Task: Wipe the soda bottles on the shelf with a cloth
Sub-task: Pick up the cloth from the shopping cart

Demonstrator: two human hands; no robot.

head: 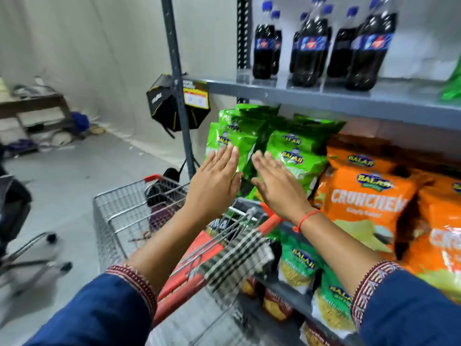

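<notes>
Several dark soda bottles (pixel 309 46) with blue caps and blue labels stand upright on the grey upper shelf (pixel 324 99). A checked cloth (pixel 237 255) hangs over the red handle of the wire shopping cart (pixel 119 216), below my forearms. My left hand (pixel 214 181) and my right hand (pixel 277 183) are stretched out flat, palms down, side by side in front of the green snack bags (pixel 287 151). Both hands are empty, well below the bottles and above the cloth.
Orange snack bags (pixel 369 203) fill the middle shelf at the right, with more packets on lower shelves. A grey upright post (pixel 179 96) carries a price tag and a black box. An office chair base (pixel 32 255) stands at the left; a cluttered bench lies far left.
</notes>
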